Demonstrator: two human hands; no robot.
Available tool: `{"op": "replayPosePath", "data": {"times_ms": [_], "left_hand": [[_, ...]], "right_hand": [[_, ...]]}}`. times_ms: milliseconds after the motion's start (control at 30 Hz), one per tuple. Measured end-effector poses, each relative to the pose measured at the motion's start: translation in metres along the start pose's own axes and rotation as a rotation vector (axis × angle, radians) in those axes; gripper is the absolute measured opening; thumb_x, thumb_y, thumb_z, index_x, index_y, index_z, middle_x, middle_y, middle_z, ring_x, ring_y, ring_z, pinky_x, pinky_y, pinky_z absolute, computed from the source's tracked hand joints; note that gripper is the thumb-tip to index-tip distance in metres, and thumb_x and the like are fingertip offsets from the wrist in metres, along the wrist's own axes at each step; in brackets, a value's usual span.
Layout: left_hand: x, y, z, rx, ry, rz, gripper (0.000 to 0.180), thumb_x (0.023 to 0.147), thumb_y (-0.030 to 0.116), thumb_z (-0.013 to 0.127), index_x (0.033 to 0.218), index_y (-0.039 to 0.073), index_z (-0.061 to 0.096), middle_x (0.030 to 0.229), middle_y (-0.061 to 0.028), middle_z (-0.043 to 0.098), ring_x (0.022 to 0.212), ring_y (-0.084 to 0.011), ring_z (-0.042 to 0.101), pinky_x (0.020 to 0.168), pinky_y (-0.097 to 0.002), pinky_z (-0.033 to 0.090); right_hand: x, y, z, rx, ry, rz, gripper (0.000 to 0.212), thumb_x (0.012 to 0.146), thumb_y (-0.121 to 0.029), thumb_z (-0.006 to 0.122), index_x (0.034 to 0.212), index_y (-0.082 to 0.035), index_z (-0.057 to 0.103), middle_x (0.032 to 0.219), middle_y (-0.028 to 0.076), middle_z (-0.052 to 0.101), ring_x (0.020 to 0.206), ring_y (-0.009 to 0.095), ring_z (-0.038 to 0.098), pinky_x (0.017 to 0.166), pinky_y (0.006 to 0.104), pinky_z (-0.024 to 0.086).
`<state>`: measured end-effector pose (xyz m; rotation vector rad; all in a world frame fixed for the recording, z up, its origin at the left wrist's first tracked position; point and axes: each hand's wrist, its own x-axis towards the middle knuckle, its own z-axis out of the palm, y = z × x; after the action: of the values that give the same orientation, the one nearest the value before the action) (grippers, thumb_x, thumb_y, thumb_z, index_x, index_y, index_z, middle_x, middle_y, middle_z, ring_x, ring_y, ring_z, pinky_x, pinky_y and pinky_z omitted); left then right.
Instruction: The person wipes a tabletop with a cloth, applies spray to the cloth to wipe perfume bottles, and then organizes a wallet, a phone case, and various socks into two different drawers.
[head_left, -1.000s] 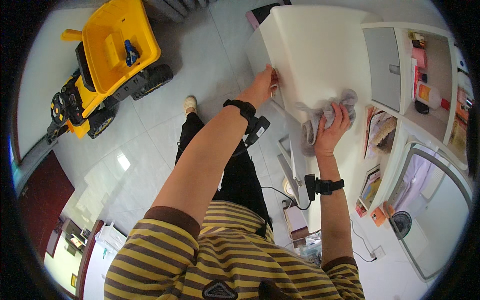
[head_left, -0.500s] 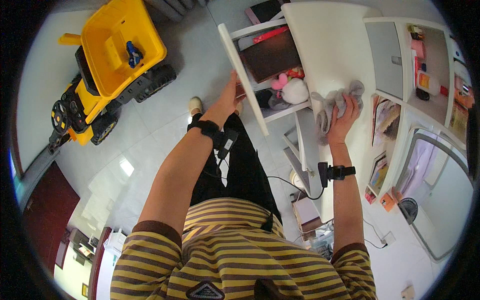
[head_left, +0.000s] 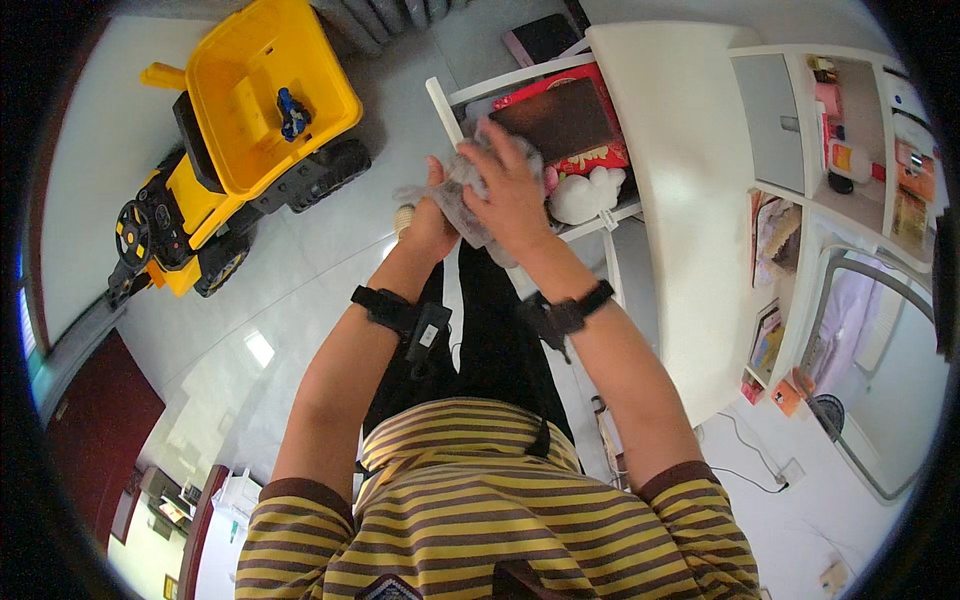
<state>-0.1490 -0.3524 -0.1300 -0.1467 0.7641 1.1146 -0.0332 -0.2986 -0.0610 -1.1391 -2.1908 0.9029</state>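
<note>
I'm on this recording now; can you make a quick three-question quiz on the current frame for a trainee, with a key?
1. Fill the gap: the person's ___ hand spreads its fingers over the crumpled soft grey cloth.
2. Multiple choice: what colour is the small toy-like object lying in the bed of the yellow plastic toy dump truck? A) red B) blue C) white
3. True or false: the white rectangular drawer stands open, with a fluffy white item inside.

Key: 1. right (the right hand). 2. B. 3. True.
</note>
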Motion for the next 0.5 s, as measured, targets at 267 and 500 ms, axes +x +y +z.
{"op": "replayPosePath", "data": {"times_ms": [267, 500], "left_hand": [[0.008, 0.005, 0.013, 0.834, 0.489, 0.66, 0.062, 0.08, 0.018, 0.065, 0.132, 0.004, 0.035, 0.134, -0.0147, 0.036, 0.125, -0.0274, 0.034, 0.102, -0.0344, 0.029], [0.043, 0.008, 0.085, 1.929, 0.202, 0.907, 0.081, 0.065, 0.02, 0.072, 0.132, 0.0, 0.03, 0.124, -0.0218, 0.042, 0.119, -0.0359, 0.038, 0.101, -0.0396, 0.032]], "right_hand": [[-0.102, 0.013, -0.022, -0.115, -0.264, 0.138, 0.055, 0.063, -0.006, 0.068, 0.115, -0.01, 0.05, 0.115, 0.012, 0.048, 0.109, 0.033, 0.043, 0.092, 0.0393, 0.039], [-0.114, 0.021, -0.075, 0.026, -0.325, 0.1, 0.047, 0.061, -0.011, 0.07, 0.106, -0.011, 0.058, 0.109, 0.008, 0.054, 0.101, 0.03, 0.051, 0.084, 0.0384, 0.046]]}}
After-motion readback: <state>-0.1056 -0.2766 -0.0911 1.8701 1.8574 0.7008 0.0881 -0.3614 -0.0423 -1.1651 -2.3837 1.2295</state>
